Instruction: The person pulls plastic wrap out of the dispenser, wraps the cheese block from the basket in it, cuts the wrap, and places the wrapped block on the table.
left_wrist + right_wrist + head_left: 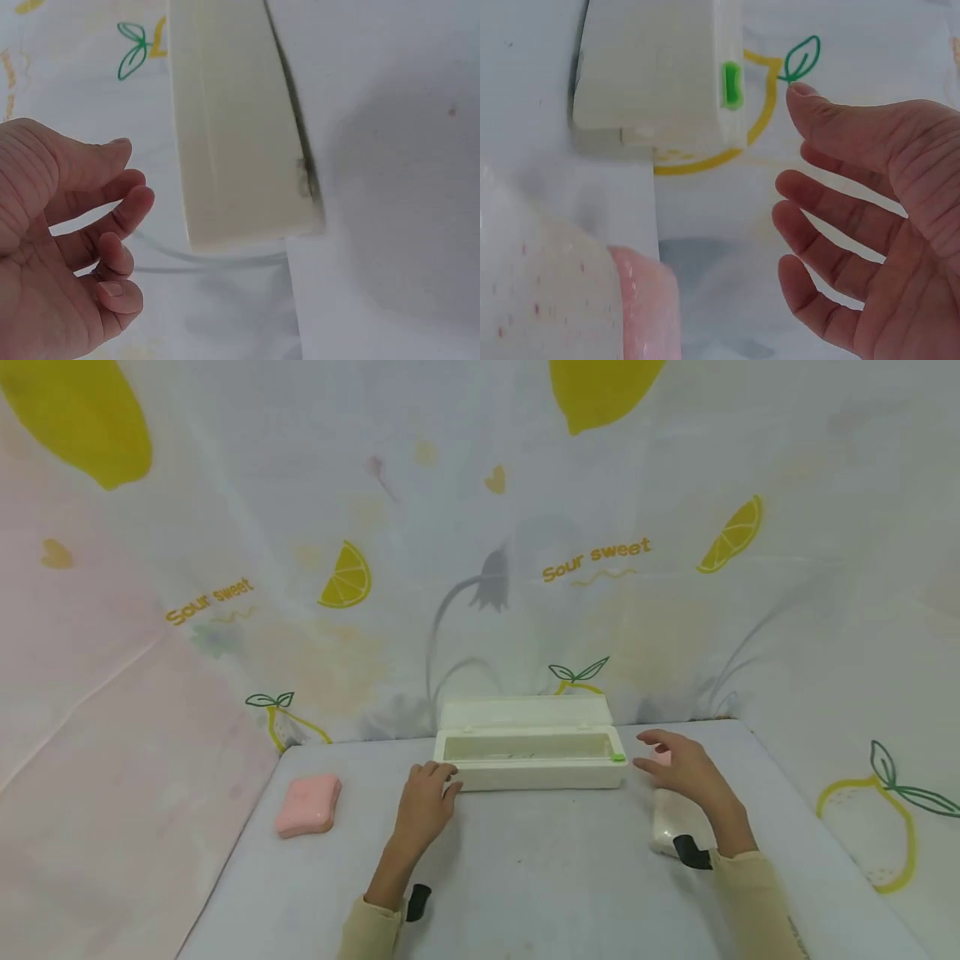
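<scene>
A long white box (540,778) stands at the back of the table with its lid (525,712) tipped up behind it. A small bright green piece (618,757) marks its right front corner, also visible in the right wrist view. Near the left end is my left hand (425,802), fingers loosely bent and holding nothing; the left wrist view shows a gap between it and the box (240,150). Off the right end hovers my right hand (693,772), fingers spread and empty, apart from the box (652,75). The inside of the box is seen only partly.
At the left lies a pink rounded square block (307,804). Partly beneath my right hand is a whitish block with reddish specks (547,277), beside a pink piece (649,304). A lemon-printed cloth (480,635) hangs close behind the table.
</scene>
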The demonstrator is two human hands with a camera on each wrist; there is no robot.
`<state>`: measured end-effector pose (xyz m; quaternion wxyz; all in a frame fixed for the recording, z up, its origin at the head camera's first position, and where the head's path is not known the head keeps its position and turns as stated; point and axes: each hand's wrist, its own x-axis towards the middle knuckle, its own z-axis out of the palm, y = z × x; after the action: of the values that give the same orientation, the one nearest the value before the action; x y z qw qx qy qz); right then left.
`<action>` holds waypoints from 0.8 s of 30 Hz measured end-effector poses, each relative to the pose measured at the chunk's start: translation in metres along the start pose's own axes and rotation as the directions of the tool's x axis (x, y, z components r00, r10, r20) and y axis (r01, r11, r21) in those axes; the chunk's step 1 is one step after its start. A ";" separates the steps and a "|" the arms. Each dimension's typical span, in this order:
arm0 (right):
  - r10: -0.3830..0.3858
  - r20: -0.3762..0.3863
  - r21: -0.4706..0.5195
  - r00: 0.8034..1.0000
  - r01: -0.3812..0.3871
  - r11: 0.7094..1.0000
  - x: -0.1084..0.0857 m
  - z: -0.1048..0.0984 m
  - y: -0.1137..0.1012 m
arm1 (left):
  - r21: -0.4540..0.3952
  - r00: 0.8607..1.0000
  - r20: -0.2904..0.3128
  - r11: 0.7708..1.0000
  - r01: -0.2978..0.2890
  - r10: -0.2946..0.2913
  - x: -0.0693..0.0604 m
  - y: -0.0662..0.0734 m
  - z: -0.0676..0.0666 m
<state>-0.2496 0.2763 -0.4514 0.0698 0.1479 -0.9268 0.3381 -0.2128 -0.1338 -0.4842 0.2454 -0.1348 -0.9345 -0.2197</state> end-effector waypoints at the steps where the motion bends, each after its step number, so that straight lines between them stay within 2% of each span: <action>1: -0.010 -0.009 -0.004 1.000 0.010 1.000 0.003 0.004 -0.004 | -0.002 1.000 -0.009 1.000 0.001 -0.001 0.004 -0.003 0.000; 5: -0.052 -0.019 -0.013 0.998 0.052 0.999 0.015 0.016 -0.017 | 0.002 0.999 -0.028 0.999 -0.038 0.038 0.021 -0.011 0.005; 10: -0.139 0.019 -0.034 0.990 0.139 0.990 0.034 0.031 -0.033 | 0.035 0.996 0.003 0.995 -0.090 0.090 0.041 -0.017 0.013; 14: -0.209 0.061 -0.048 0.976 0.212 0.976 0.048 0.043 -0.041 | -0.004 0.991 0.099 0.996 -0.090 0.090 0.052 -0.020 0.015; 19: -0.251 0.127 -0.020 0.960 0.255 0.967 0.059 0.054 -0.043 | -0.103 0.962 0.265 0.994 -0.035 0.062 0.059 -0.023 0.014; 22: -0.270 0.168 -0.022 0.948 0.278 0.960 0.063 0.058 -0.044 | -0.122 0.949 0.312 0.993 -0.006 0.044 0.061 -0.025 0.014; 24: -0.266 0.198 -0.024 0.943 0.276 0.961 0.064 0.061 -0.046 | -0.126 0.946 0.323 0.992 0.006 0.036 0.062 -0.026 0.015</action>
<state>-0.2978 0.1891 -0.4554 0.0294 0.3042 -0.9084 0.2854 -0.2805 -0.1402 -0.4721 0.0809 -0.1915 -0.9455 -0.2508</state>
